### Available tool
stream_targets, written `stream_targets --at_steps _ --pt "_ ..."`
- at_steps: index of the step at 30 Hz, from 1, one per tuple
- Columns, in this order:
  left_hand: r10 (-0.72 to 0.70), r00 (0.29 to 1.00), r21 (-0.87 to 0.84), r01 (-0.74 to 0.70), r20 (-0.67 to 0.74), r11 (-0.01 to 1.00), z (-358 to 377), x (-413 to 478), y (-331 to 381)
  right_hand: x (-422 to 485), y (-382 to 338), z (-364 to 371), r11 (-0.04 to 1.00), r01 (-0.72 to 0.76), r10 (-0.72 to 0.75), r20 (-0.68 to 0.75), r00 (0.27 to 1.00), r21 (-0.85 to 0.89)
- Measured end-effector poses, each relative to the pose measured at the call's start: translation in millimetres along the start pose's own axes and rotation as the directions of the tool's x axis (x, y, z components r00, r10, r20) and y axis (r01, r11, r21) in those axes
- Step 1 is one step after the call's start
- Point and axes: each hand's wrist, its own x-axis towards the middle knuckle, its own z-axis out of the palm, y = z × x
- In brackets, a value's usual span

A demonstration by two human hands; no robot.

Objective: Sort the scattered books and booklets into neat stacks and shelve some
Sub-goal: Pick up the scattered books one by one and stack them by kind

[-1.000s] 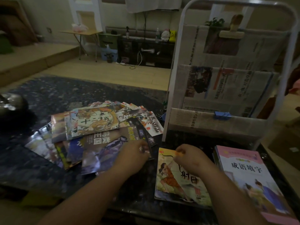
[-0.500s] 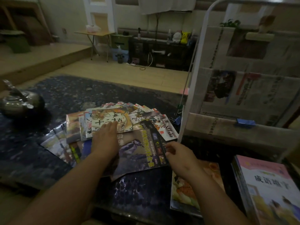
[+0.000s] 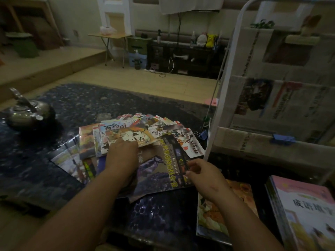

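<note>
A fanned heap of picture booklets [image 3: 130, 134] lies on the dark marbled table [image 3: 72, 109]. My left hand [image 3: 121, 156] rests on the heap, fingers on the near edge of a booklet with a dragon cover [image 3: 126, 137]. A large dark book with yellow lettering [image 3: 163, 169] lies under both hands; my right hand [image 3: 203, 173] pinches its right edge with curled fingers. A yellow-orange picture book [image 3: 217, 216] lies flat below my right forearm. At the far right sits a stack topped by a pink-and-white book [image 3: 306, 211].
A white metal rack [image 3: 224, 69] lined with newspaper stands at the right, with blue clips on its lowest rail. A metal teapot [image 3: 27, 113] sits at the table's left. Beyond the table are wooden floor, a folding table and a dark cabinet.
My left hand moved up from the dark book onto the dragon-cover booklet. My right hand left the yellow-orange book and took the dark book's right edge. The view shifted left.
</note>
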Motion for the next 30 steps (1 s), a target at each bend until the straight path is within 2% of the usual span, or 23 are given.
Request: stream_targets --at_steps 2,4,7,12,15,17,20,23,25,27,30 --pt "-0.012 1.000 -0.173 0.012 -0.001 0.985 -9.9 -2.9 6.9 -0.7 1.0 -2.8 1.000 -0.007 0.007 -0.020 1.000 0.004" --pt "-0.032 0.999 -0.239 0.032 0.005 0.971 -16.7 -7.5 13.4 -2.2 2.4 -5.5 1.000 -0.005 0.006 -0.038 0.999 0.018" --pt "-0.013 0.999 -0.170 0.007 -0.033 0.985 -25.9 -17.2 21.5 -7.8 3.4 -8.3 1.000 0.001 0.000 -0.039 0.999 0.023" --pt "0.096 0.995 -0.012 -0.096 0.032 0.995 -28.4 -28.9 33.8 -18.0 5.8 -13.6 1.000 0.006 -0.007 -0.051 0.999 -0.006" --pt "0.102 0.992 -0.149 -0.090 0.074 0.985 -38.4 -36.8 45.5 -20.0 7.8 -18.1 0.999 0.008 -0.006 -0.054 0.999 0.040" --pt "0.111 0.991 -0.271 -0.089 0.070 0.959 -43.9 -41.0 51.9 -20.9 6.9 -21.6 0.986 -0.019 0.030 -0.067 0.997 0.163" --pt "0.190 0.981 -0.341 -0.170 0.026 0.925 -44.2 -42.9 55.8 -21.8 6.7 -27.8 0.887 -0.102 0.155 -0.081 0.985 0.451" --pt "0.363 0.930 -0.340 -0.361 -0.059 0.868 -46.5 -46.2 62.3 -22.3 6.8 -36.5 0.715 -0.179 0.270 -0.031 0.962 0.676" --pt "0.488 0.867 -0.304 -0.495 -0.102 0.814 -49.0 -51.7 71.1 -22.6 7.8 -42.3 0.605 -0.214 0.301 0.028 0.953 0.767" --pt "0.553 0.824 -0.280 -0.563 -0.122 0.778 -52.7 -58.2 79.1 -24.5 8.9 -47.7 0.525 -0.232 0.311 0.069 0.948 0.819" --pt "0.608 0.764 -0.207 -0.644 -0.213 0.736 -59.1 -67.5 92.9 -26.6 14.2 -57.5 0.506 -0.238 0.350 0.055 0.935 0.829"
